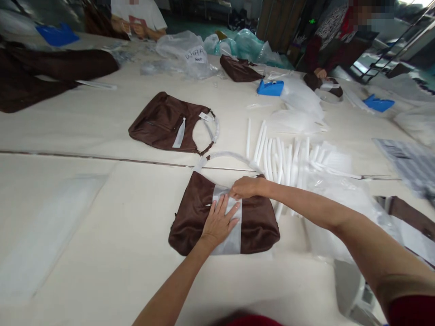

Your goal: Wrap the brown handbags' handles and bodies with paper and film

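A dark brown handbag (pixel 260 222) lies flat on the pale table (pixel 142 290), its wrapped strap stretching away from me. Around its middle runs a translucent white band (pixel 232 240). My left hand (pixel 220 222) rests on the band and the leather with its fingers spread, holding nothing. At the bag's upper edge my right hand (pixel 244 188) is closed, its fingertips pressed together over the top of the band; what they pinch is hidden. The two hands are almost touching.
Behind lies a second brown bag (pixel 159 120). White foam sticks (pixel 280 158) and clear plastic sheets (pixel 343 203) are to the right. Blue tape dispensers (pixel 271 88), plastic bags (pixel 185 52) and more brown bags stand farther back. Two people are across the table.
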Demonstrator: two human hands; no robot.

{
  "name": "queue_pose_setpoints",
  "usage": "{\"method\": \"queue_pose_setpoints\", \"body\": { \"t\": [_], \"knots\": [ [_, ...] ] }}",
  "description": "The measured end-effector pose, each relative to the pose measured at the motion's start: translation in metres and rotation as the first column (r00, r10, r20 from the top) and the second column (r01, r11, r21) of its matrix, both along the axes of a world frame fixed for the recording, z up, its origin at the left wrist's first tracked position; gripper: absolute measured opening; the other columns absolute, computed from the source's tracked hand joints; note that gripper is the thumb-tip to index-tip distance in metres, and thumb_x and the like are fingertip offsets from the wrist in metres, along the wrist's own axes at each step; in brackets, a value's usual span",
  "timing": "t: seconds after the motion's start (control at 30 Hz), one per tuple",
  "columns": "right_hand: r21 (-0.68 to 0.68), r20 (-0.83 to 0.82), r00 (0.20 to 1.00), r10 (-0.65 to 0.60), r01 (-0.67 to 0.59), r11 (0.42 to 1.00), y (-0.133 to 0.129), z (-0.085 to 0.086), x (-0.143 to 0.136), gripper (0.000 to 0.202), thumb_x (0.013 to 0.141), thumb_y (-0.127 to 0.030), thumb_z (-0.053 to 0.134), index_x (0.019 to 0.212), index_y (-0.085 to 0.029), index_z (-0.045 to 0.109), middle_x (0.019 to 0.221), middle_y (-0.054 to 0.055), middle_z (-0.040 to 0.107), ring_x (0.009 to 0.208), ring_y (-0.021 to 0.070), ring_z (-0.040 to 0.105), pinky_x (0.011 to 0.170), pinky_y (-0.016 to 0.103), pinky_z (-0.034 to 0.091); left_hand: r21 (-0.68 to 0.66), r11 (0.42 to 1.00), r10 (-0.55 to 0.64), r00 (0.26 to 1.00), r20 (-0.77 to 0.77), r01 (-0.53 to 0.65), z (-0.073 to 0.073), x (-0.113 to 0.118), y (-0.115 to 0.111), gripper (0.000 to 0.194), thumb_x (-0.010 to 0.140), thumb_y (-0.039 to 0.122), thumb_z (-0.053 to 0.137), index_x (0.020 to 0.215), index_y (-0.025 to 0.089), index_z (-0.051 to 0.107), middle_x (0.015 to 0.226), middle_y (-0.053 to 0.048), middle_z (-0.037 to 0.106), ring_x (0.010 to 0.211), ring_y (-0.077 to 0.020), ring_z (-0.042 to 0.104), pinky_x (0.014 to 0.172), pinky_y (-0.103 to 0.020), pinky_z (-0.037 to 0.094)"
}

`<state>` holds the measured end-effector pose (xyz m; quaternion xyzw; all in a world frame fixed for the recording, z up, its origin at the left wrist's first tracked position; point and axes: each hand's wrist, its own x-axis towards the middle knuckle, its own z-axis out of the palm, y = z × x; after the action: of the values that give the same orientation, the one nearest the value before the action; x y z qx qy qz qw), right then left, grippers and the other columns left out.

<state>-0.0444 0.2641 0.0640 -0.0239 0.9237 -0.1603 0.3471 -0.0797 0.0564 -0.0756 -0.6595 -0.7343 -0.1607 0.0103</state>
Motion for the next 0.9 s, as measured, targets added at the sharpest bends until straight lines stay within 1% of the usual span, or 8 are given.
{"method": "queue_pose_setpoints", "body": {
  "t": [0.1,0.23,0.4,0.53,0.67,0.77,0.83,0.9],
  "knots": [
    [0.084,0.04,0.98,0.193,-0.196,0.977,-0.003,-0.018,-0.016,0.015,0.09,-0.02,0.059,0.097,-0.019,0.072,0.101,0.009,0.075,0.094,0.0222,0.068,0.067,0.027,0.043,0.012,1.0,0.004,1.0,-0.012,-0.004,-0.002,0.0,-0.001,0.056,0.093,0.053,0.052,0.146,0.034,0.045,0.157,-0.016,0.036,0.146,-0.0336,0.03,0.116,-0.052,0.027],
    [0.143,0.057,0.971,0.233,-0.239,0.96,-0.002,-0.032,-0.026,0.019,0.09,-0.019,0.058,0.1,-0.016,0.073,0.1,0.014,0.075,0.095,0.0264,0.07,0.074,0.033,0.05,-0.017,1.0,-0.007,1.0,-0.026,0.007,-0.001,0.0,-0.001,0.056,0.094,0.052,0.051,0.147,0.035,0.042,0.16,-0.013,0.032,0.146,-0.0324,0.03,0.117,-0.051,0.025],
    [0.239,-0.211,0.973,-0.092,0.142,0.961,0.011,-0.024,-0.002,0.037,0.093,-0.041,0.06,0.113,-0.01,0.067,0.111,0.02,0.069,0.105,0.0309,0.067,0.085,0.039,0.052,-0.046,0.999,-0.013,1.0,-0.012,0.012,0.004,0.001,-0.001,0.055,0.095,0.05,0.051,0.147,0.035,0.043,0.161,-0.012,0.028,0.147,-0.0319,0.028,0.117,-0.051,0.024],
    [0.024,-0.636,0.727,-0.258,0.353,0.935,-0.02,-0.047,0.062,0.042,0.102,-0.04,0.039,0.131,-0.015,0.057,0.135,0.018,0.059,0.13,0.0267,0.051,0.108,0.043,0.04,-0.068,0.998,-0.002,1.0,0.019,0.003,0.006,0.001,0.0,0.051,0.094,0.049,0.052,0.143,0.034,0.049,0.162,-0.012,0.026,0.148,-0.0321,0.026,0.118,-0.052,0.024],
    [-0.049,-0.579,0.743,-0.335,0.379,0.924,-0.058,-0.087,0.096,0.059,0.099,-0.048,0.044,0.148,-0.015,0.04,0.154,0.017,0.041,0.146,0.0294,0.031,0.119,0.056,0.021,-0.105,0.994,-0.005,1.0,0.026,0.008,0.008,-0.002,0.005,0.048,0.095,0.045,0.051,0.142,0.032,0.051,0.16,-0.014,0.031,0.148,-0.0316,0.028,0.118,-0.053,0.025],
    [-0.137,-0.451,0.752,-0.48,0.474,0.87,-0.064,-0.083,0.09,0.055,0.099,-0.047,0.046,0.147,-0.02,0.042,0.156,0.014,0.038,0.146,0.0272,0.031,0.118,0.057,0.023,-0.126,0.992,-0.012,1.0,0.001,0.012,0.008,-0.006,0.007,0.043,0.096,0.042,0.049,0.135,0.026,0.059,0.157,-0.018,0.034,0.146,-0.0346,0.031,0.116,-0.056,0.026],
    [-0.257,-0.486,0.616,-0.62,0.577,0.775,-0.066,-0.066,0.092,0.049,0.1,-0.042,0.045,0.144,-0.021,0.046,0.155,0.013,0.04,0.145,0.0251,0.034,0.117,0.052,0.029,-0.103,0.994,-0.022,1.0,-0.022,0.02,0.009,-0.008,0.009,0.041,0.097,0.039,0.047,0.131,0.021,0.063,0.157,-0.02,0.035,0.145,-0.0373,0.032,0.115,-0.06,0.026],
    [-0.423,-0.547,0.366,-0.753,0.655,0.626,-0.078,-0.051,0.11,0.044,0.1,-0.037,0.045,0.14,-0.019,0.05,0.148,0.014,0.049,0.139,0.0222,0.042,0.115,0.043,0.035,-0.056,0.998,-0.021,0.999,-0.035,0.019,0.01,-0.009,0.013,0.044,0.098,0.035,0.042,0.136,0.02,0.058,0.157,-0.021,0.032,0.145,-0.038,0.03,0.113,-0.063,0.026]
  ]
}}
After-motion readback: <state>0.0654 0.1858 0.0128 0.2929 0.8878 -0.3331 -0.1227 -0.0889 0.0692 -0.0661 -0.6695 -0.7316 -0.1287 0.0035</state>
